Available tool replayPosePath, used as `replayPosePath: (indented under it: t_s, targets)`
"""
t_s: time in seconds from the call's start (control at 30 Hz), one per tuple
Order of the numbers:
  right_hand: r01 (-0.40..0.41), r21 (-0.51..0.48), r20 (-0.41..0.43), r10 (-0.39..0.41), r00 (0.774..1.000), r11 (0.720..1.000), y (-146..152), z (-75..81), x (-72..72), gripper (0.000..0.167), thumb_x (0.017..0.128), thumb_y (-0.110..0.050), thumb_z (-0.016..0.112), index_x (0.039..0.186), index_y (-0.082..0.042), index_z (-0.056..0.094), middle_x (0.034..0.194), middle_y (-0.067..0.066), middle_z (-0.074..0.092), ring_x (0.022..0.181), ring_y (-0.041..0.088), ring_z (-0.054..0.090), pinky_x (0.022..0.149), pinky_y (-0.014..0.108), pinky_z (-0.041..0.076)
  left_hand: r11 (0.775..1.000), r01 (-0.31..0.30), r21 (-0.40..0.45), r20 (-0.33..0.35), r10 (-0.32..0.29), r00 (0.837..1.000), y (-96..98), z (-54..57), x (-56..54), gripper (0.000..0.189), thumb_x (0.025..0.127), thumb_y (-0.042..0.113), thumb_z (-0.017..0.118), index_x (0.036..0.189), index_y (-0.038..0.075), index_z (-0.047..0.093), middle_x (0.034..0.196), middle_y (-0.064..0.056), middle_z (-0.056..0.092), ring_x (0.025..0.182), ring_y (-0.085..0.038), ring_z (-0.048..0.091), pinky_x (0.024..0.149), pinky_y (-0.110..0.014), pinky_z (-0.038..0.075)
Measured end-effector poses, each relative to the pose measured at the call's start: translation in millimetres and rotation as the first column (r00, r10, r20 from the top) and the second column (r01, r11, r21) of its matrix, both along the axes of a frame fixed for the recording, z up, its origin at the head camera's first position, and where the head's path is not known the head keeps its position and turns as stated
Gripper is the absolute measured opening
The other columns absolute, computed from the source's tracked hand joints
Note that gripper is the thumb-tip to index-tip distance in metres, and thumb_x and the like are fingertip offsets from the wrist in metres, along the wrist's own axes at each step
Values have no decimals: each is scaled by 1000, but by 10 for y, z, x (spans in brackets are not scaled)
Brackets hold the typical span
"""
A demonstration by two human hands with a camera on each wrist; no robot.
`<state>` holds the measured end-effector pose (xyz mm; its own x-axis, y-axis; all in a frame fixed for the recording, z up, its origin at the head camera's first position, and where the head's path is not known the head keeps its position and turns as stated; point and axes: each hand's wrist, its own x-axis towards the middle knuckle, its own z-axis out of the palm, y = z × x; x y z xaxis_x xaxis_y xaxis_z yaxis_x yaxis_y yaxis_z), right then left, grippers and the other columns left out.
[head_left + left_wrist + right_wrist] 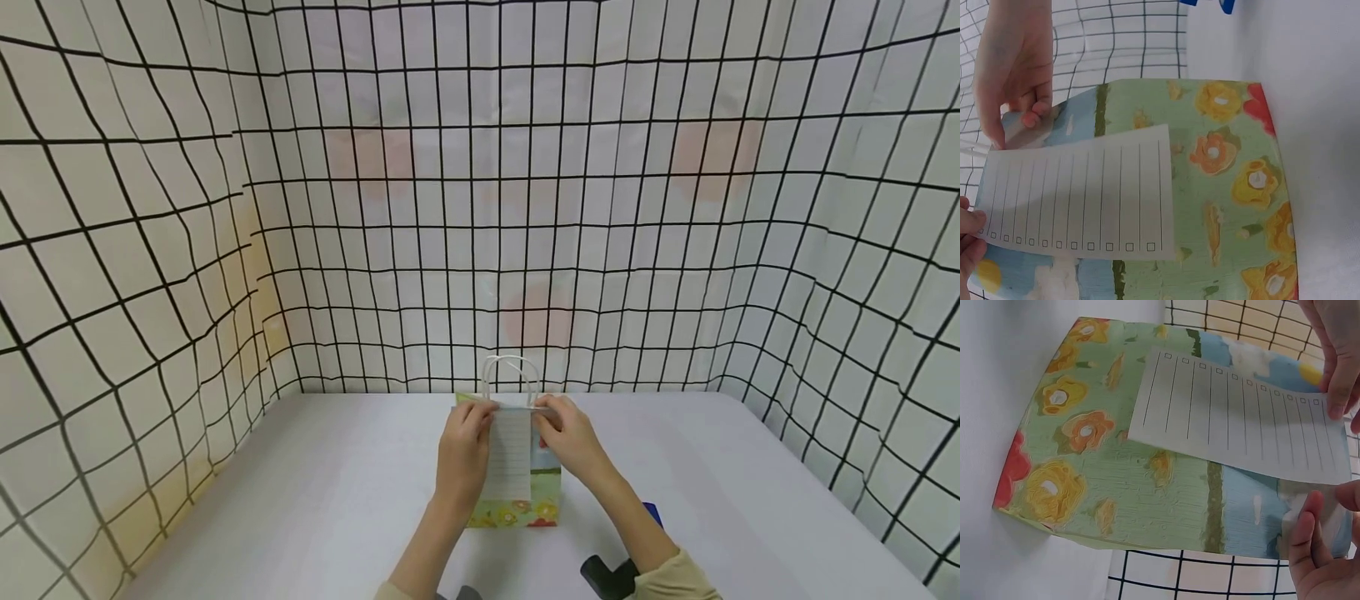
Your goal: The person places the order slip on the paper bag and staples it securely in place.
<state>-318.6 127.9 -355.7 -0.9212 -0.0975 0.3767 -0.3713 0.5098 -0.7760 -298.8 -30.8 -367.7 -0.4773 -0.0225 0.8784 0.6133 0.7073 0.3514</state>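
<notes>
A paper bag (546, 496) printed with flowers stands upright on the table, its white cord handles (513, 360) raised. Against its front hangs a ruled checklist sheet (510, 458) with a column of small boxes. My left hand (463, 450) pinches the sheet's upper left corner between thumb and fingers. At the upper right corner, my right hand (573, 437) holds the sheet between thumb and forefinger, close to the bag's top rim. The wrist views show the sheet (1085, 194) lying over the bag's painted front (1147, 481). Whether the bag's rim is also pinched, I cannot tell.
Black netting (498, 175) over white walls encloses the white table (315, 500) at the back and both sides. Beside my right forearm are a blue object (652, 513) and a black object (609, 578), both partly hidden.
</notes>
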Motion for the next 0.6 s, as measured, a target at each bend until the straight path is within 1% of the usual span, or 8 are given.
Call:
replayPosePath:
  t_s: [0.1,0.2,0.27,0.37,0.47,0.53,0.6]
  targets:
    - [17,25,-6,-17,1000,1000,-4,4,0,16,88,-9,53,102,-7,59,96,10,51,64,11,50,53,22,41,999,-26,-24,-27,25,999,0,9,-1,14,79,1,65,92,7,64,88,-4,60,83,-14,58,71,-22,51]
    - [31,44,-10,-31,999,999,-1,6,-2,18,85,-8,52,101,-8,59,97,9,51,66,10,48,53,23,38,999,-39,-34,-31,38,999,5,21,-3,15,78,-1,66,90,6,64,88,-5,60,84,-15,58,71,-21,51]
    - [20,36,-2,-20,1000,999,0,1,-3,17,86,-9,52,101,-8,59,97,9,51,66,10,51,54,23,40,998,-46,-40,-34,45,998,7,19,-9,15,77,-2,67,88,6,63,87,-5,59,84,-15,57,71,-22,51]
    - [9,27,3,-9,1000,1000,-3,-10,-2,15,88,-16,56,101,-8,58,98,9,52,72,12,57,58,23,44,997,-54,-48,-50,52,997,7,12,-23,15,75,-2,68,86,5,63,85,-4,59,82,-15,57,70,-22,50]
    - [0,23,-3,0,1000,1000,-4,-15,-3,21,88,-27,59,100,-9,58,98,10,52,76,15,61,61,24,47,997,-58,-49,-68,55,996,9,9,-35,15,74,-2,70,85,5,62,84,-4,59,79,-15,57,69,-23,50]
    - [-2,25,-14,2,1000,1000,-4,-16,-5,24,87,-30,60,98,-9,58,97,10,53,78,15,61,61,24,47,997,-61,-47,-71,58,996,10,11,-37,16,73,-2,70,85,6,62,84,-4,59,78,-14,57,69,-23,49]
    - [-5,25,-23,6,1000,1000,-5,-16,-10,25,87,-32,60,97,-9,58,96,10,53,74,15,60,61,24,47,997,-65,-46,-71,61,996,9,10,-40,16,73,-2,70,85,6,62,83,-4,59,77,-14,57,68,-23,49]
